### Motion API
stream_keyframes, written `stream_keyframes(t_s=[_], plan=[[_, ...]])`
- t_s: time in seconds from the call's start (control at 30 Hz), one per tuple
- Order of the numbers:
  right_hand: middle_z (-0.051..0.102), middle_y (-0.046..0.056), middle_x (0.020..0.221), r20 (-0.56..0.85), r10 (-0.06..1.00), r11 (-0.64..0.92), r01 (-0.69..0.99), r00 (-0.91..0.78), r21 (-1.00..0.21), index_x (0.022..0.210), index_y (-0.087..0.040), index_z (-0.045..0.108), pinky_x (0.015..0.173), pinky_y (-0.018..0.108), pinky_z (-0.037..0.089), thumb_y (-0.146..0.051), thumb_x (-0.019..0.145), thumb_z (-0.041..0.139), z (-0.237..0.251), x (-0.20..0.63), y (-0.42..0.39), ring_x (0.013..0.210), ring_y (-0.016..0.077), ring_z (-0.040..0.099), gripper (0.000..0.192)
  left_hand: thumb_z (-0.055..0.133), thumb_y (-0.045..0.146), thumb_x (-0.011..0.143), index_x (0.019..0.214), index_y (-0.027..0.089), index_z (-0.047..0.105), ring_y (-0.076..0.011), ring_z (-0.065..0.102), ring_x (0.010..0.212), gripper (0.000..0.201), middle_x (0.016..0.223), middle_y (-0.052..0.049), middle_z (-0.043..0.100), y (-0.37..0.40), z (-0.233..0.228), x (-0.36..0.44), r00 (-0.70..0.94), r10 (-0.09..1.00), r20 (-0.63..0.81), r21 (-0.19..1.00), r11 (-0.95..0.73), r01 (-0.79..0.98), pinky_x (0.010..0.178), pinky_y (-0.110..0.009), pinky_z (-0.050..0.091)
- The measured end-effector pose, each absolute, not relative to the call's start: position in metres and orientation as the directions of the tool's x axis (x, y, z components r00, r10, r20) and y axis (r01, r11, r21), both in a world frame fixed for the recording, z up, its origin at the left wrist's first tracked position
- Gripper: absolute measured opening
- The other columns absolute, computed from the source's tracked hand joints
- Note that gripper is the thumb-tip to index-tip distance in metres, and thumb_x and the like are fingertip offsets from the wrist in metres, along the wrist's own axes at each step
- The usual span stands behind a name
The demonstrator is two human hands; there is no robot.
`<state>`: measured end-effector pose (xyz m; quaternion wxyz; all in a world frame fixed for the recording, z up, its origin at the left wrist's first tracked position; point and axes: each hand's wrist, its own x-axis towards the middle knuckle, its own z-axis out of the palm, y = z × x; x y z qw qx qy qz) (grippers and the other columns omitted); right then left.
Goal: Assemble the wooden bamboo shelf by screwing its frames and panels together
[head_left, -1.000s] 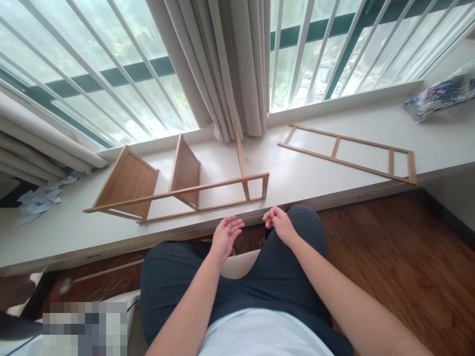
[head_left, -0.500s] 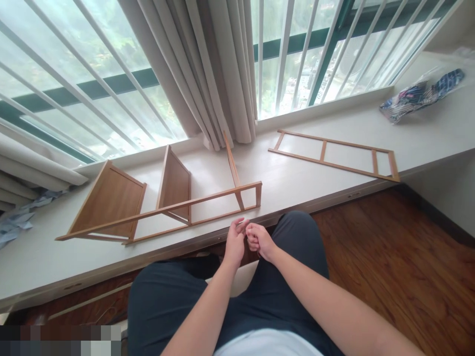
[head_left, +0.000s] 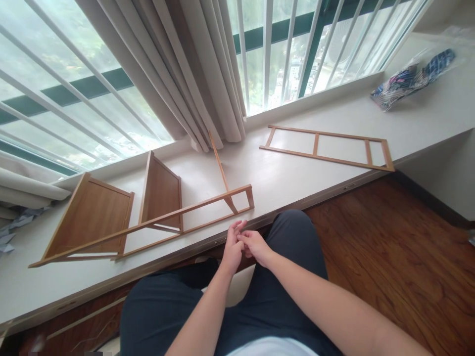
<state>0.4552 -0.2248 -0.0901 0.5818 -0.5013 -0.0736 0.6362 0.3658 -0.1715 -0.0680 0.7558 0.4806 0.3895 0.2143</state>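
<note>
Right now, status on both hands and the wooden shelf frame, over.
Left hand and right hand touching each other above the lap, what they pinch too small to tell. Half-built shelf frame untouched on the sill. Loose ladder frame lies apart, right.

Brown wooden frame (head_left: 326,147), white sill (head_left: 289,178), blue patterned bag (head_left: 410,79).

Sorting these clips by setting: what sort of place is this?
Probably a room in a high-rise flat: a long window ledge under barred windows, beige curtains, wooden floor and part-built wooden shelf frames.
</note>
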Motion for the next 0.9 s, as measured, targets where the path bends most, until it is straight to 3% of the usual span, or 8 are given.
stream_keyframes(t_s=[0.13,0.23,0.4,0.53,0.67,0.77,0.9], plan=[[0.038,-0.011,0.047,-0.536,0.826,-0.294,-0.68,0.172,-0.672,0.072,-0.02,0.051,0.04,0.021,0.017,-0.042,0.074,0.075,-0.087,0.459,-0.224,0.039,0.0045,0.024,0.032,0.053,0.009,0.056,0.128,0.031,0.049,-0.0223,0.067,0.097,0.075,0.157,-0.006,0.045,-0.168,-0.06,0.366,0.651,0.644,-0.402,0.876,0.479,0.067,0.055,-0.025,0.054],[0.038,-0.011,0.048,-0.542,0.823,-0.306,-0.672,0.169,-0.675,0.071,-0.02,0.049,0.039,0.021,0.018,-0.041,0.073,0.075,-0.088,0.46,-0.225,0.039,0.0041,0.025,0.033,0.053,0.008,0.058,0.13,0.03,0.05,-0.0226,0.067,0.098,0.075,0.158,-0.007,0.044,-0.165,-0.059,0.366,0.663,0.619,-0.421,0.864,0.496,0.087,0.055,-0.025,0.054],[0.037,-0.012,0.049,-0.551,0.822,-0.319,-0.687,0.143,-0.653,0.073,-0.02,0.049,0.039,0.02,0.019,-0.04,0.075,0.071,-0.092,0.461,-0.227,0.039,0.0038,0.025,0.03,0.053,0.007,0.061,0.135,0.029,0.052,-0.0256,0.06,0.119,0.078,0.154,-0.008,0.049,-0.16,-0.066,0.364,0.706,0.59,-0.391,0.874,0.479,0.083,0.077,-0.031,0.057],[0.035,-0.012,0.047,-0.544,0.822,-0.303,-0.682,0.166,-0.666,0.074,-0.02,0.05,0.039,0.02,0.02,-0.042,0.074,0.072,-0.093,0.463,-0.229,0.039,0.0041,0.026,0.031,0.054,0.008,0.067,0.14,0.029,0.048,-0.0268,0.053,0.132,0.077,0.152,-0.01,0.052,-0.16,-0.069,0.364,0.725,0.583,-0.367,0.893,0.44,0.098,0.097,-0.039,0.052],[0.035,-0.013,0.047,-0.549,0.811,-0.276,-0.694,0.203,-0.665,0.077,-0.02,0.051,0.04,0.021,0.019,-0.044,0.074,0.072,-0.097,0.467,-0.226,0.038,0.004,0.024,0.032,0.054,0.008,0.068,0.14,0.03,0.052,-0.0253,0.039,0.145,0.075,0.154,-0.006,0.049,-0.155,-0.068,0.359,0.73,0.622,-0.282,0.951,0.28,0.128,0.112,-0.042,0.041],[0.034,-0.013,0.047,-0.568,0.759,-0.249,-0.664,0.318,-0.705,0.081,-0.019,0.054,0.042,0.021,0.021,-0.043,0.077,0.069,-0.104,0.475,-0.218,0.039,0.0054,0.026,0.029,0.053,0.011,0.07,0.132,0.029,0.059,-0.0269,0.042,0.143,0.065,0.149,-0.005,0.053,-0.141,-0.07,0.354,0.685,0.68,-0.261,0.961,0.119,0.249,0.105,-0.042,0.047],[0.056,-0.004,0.057,-0.442,0.689,-0.307,-0.321,0.575,-0.896,0.078,-0.015,0.065,0.058,0.024,0.04,-0.034,0.082,0.067,-0.114,0.489,-0.205,0.055,0.0116,0.051,0.02,0.057,0.019,0.079,0.113,0.022,0.067,-0.0263,0.06,0.118,0.036,0.123,-0.009,0.067,-0.11,-0.08,0.365,0.446,0.889,-0.107,0.812,-0.181,0.555,0.1,-0.043,0.049]])
